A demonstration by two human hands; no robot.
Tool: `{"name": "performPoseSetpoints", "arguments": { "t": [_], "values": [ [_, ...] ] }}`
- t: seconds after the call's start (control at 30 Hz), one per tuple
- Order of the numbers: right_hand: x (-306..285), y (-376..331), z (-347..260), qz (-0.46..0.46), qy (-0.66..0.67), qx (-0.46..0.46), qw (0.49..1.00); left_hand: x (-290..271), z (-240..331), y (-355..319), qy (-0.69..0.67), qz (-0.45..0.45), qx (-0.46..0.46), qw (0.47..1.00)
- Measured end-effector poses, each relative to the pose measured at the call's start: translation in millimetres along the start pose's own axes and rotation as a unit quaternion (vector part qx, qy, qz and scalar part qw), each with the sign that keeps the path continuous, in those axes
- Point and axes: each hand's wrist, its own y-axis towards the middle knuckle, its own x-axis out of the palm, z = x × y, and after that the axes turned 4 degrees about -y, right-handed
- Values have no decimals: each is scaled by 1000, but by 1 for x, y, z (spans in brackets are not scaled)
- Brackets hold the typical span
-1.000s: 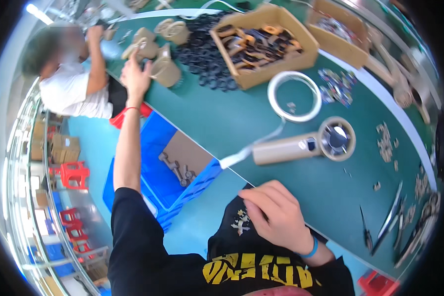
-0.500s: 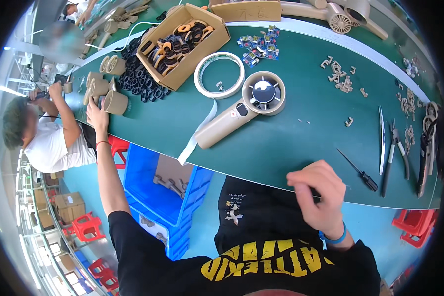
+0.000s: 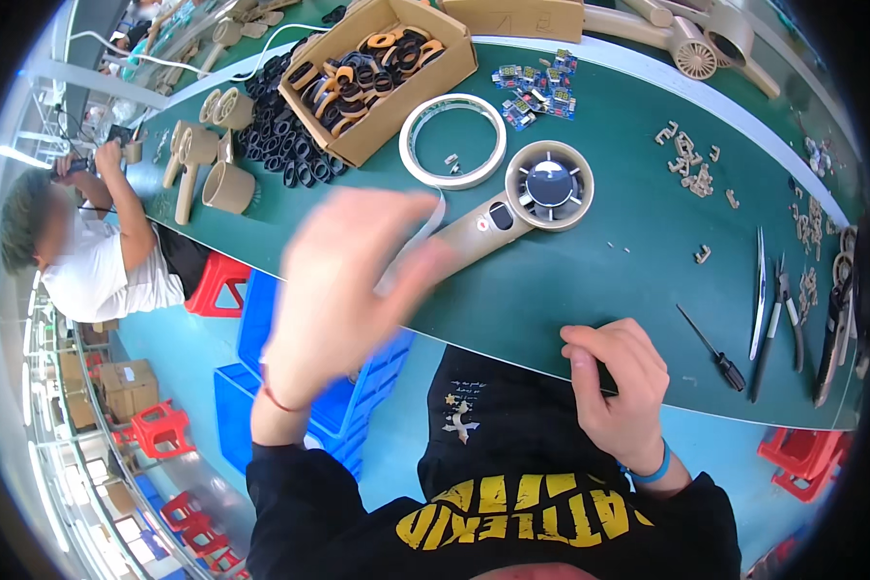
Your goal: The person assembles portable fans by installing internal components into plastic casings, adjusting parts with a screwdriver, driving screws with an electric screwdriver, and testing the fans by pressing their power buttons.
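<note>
left hand (image 3: 343, 290) raised, blurred, fingers spread, empty | right hand (image 3: 617, 387) curled on green table (image 3: 628, 280) edge, grip unclear | beige handheld fan (image 3: 517, 203) between

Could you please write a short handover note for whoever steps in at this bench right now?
Left hand: raised above the bench's near edge, blurred, open, empty.
Right hand: curled at the near edge of the green table; whether it holds anything is unclear.
Beige handheld fan: lying flat mid-table, its front grille off, dark hub showing.
Tape roll just behind the fan; screwdriver and tweezers to the right.
Done: fan laid out. Left: its open head is still uncovered.
</note>
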Motion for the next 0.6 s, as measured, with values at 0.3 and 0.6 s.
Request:
{"name": "performPoseSetpoints", "arguments": {
  "t": [0.3, 0.6],
  "values": [
    [5, 2, -1, 7, -20, -12, 1000, 49, 14, 10, -99, 13, -63, 993],
    [-4, 5, -13, -21, 19, 38, 999, 18, 20, -17, -424, 117, -165, 883]
  ]
}}
